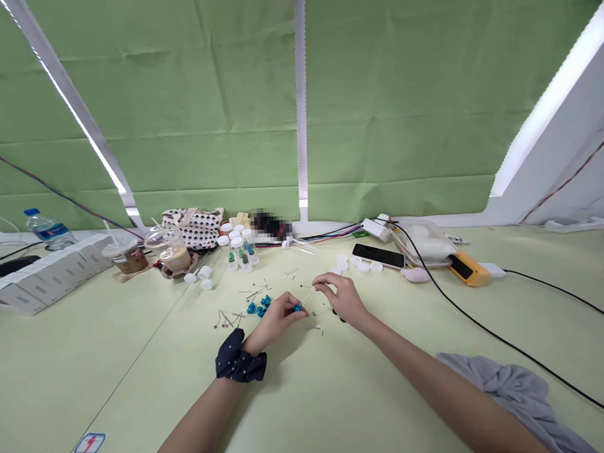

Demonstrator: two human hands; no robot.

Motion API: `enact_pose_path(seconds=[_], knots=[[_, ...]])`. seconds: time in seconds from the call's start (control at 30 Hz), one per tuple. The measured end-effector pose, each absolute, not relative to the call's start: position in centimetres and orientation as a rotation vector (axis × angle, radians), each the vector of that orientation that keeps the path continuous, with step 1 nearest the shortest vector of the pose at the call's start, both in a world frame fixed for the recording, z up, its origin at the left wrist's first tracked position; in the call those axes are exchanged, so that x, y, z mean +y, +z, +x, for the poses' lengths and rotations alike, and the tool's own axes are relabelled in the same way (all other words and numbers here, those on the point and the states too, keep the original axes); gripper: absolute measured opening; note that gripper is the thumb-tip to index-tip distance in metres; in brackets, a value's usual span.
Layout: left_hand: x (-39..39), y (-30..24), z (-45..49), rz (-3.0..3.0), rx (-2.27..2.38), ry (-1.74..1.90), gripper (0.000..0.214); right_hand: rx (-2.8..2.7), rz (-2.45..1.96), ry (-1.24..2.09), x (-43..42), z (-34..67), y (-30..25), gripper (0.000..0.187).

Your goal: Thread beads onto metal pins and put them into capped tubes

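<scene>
My left hand (275,321), with a dark dotted scrunchie (239,358) on its wrist, pinches a small blue bead (298,308). My right hand (338,296) pinches the far end of a thin metal pin (308,298) that runs down to the bead. More blue beads (260,306) lie just left of my left hand. Loose pins (230,317) are scattered on the pale green table (138,367) around both hands. Small clear vials with white caps (239,249) stand behind them.
Two iced drink cups (170,253) and a row of white boxes (44,274) sit at the left, a water bottle (46,229) behind. A black phone (378,255), a yellow device (466,268) and a black cable (512,347) lie right. Grey cloth (519,390) lies near my right forearm.
</scene>
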State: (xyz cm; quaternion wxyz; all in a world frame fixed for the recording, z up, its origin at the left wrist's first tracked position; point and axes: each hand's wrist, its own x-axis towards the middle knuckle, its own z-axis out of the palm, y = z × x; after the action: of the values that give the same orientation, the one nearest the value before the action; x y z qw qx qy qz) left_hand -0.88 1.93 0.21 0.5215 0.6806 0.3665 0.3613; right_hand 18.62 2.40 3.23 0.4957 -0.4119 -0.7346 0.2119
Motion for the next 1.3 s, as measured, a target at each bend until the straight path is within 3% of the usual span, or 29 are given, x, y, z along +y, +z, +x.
enact_pose_path(seconds=[0.67,1.3], knots=[[2.0,0.2,-0.6,1.594,0.767,0.871,0.026,-1.786,-1.018,0.572,3.0,19.2,3.2,0.014],[2.0,-0.6,-0.6,1.699,0.900,0.846,0.027,-2.090,-0.900,0.166,1.9,18.3,3.3,0.021]])
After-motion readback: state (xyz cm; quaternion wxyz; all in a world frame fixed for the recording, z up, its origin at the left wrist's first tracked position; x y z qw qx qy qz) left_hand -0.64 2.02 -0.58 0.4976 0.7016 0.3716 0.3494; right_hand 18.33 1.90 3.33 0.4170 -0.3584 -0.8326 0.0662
